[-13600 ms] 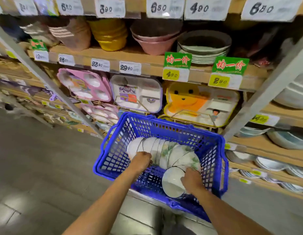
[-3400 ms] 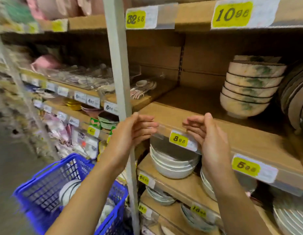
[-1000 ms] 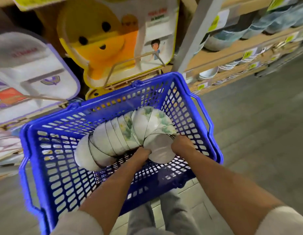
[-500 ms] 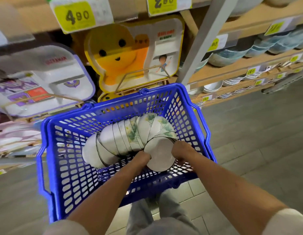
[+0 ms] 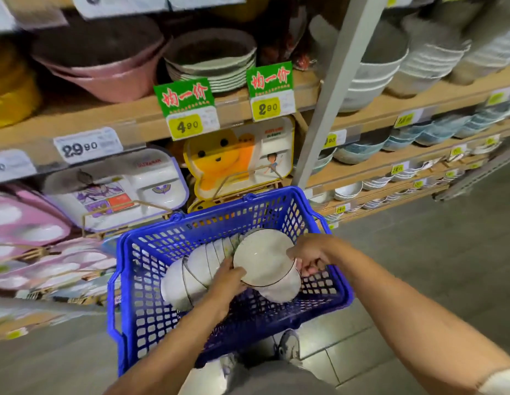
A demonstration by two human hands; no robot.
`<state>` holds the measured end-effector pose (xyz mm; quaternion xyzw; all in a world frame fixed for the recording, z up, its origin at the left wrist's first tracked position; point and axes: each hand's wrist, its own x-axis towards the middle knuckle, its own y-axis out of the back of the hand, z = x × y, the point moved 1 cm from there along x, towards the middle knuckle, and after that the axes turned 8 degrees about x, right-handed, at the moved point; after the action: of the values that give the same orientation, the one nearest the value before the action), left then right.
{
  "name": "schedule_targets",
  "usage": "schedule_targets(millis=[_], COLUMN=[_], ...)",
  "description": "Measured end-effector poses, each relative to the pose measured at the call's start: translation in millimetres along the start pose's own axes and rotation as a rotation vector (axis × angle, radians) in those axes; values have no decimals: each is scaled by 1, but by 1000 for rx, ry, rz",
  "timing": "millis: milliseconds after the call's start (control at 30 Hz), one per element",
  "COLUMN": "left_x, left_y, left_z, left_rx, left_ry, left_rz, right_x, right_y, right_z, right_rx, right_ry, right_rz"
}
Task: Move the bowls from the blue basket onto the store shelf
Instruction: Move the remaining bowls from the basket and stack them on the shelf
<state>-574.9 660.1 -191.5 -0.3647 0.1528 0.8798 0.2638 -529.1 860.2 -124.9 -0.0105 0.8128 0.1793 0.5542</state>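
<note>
Blue basket point(image 5: 151, 309): plastic lattice walls, standing on the grey tiled floor point(image 5: 447, 266) just in front of the store shelf point(image 5: 105, 121), handles folded down at its sides.

Row of bowls point(image 5: 196, 269): white with a thin dark rim, some with a green leaf print, lying on their sides and nested one into the next across the middle of the basket.

Held bowls point(image 5: 265, 260): at least two nested white bowls at the right end of that row, tilted with the open mouth up toward the camera, inside the basket's outline. Whether they touch the row cannot be told.

Left hand point(image 5: 228, 280): curled on the lower left rim of the held bowls, thumb over the edge.

Right hand point(image 5: 311, 255): gripping the right rim, fingers wrapped under the outer wall. The two hands sit on opposite sides of the same stack.

Shelf stock above the basket: a yellow bear tray point(image 5: 236, 158), a white divided tray point(image 5: 119, 189) and a pink tray point(image 5: 20, 218) propped upright; pink bowls point(image 5: 105, 69) on the board above.

Green price signs point(image 5: 188, 109) reading 4.90 and 2.90 clip to the shelf edge.

Grey upright post point(image 5: 333, 89): slanting through the right of the view.

One shoe point(image 5: 289, 346) shows below the basket
</note>
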Motion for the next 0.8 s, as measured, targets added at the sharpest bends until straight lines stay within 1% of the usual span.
schedule_targets(millis=[67, 133, 267, 333, 400, 533, 633, 700, 800], left_x=[-18, -35, -74, -90, -104, -136, -164, -180, -202], left_y=[7, 16, 30, 35, 36, 26, 11, -3, -28], left_z=[33, 70, 131, 156, 178, 216, 241, 253, 269], left_rx=[-155, -225, -347, -402, -403, -398, -387, -394, -400], left_ry=[-115, -215, -395, -464, -489, -464, -484, -510, -536], left_rz=[16, 7, -138, -184, -160, -22, 31, 45, 41], right_x=[-28, -55, -115, -144, -169, -211, -235, -245, -256], right_y=[13, 28, 52, 59, 63, 70, 75, 80, 90], right_z=[-18, -35, -64, -73, -76, -71, -60, -51, -36], right_rx=[-29, -29, -1, 26, 98, 278, 346, 480, 748], right_ry=[73, 137, 281, 351, 418, 579, 726, 815, 949], right_rz=[25, 62, 106, 129, 144, 222, 386, 493, 563])
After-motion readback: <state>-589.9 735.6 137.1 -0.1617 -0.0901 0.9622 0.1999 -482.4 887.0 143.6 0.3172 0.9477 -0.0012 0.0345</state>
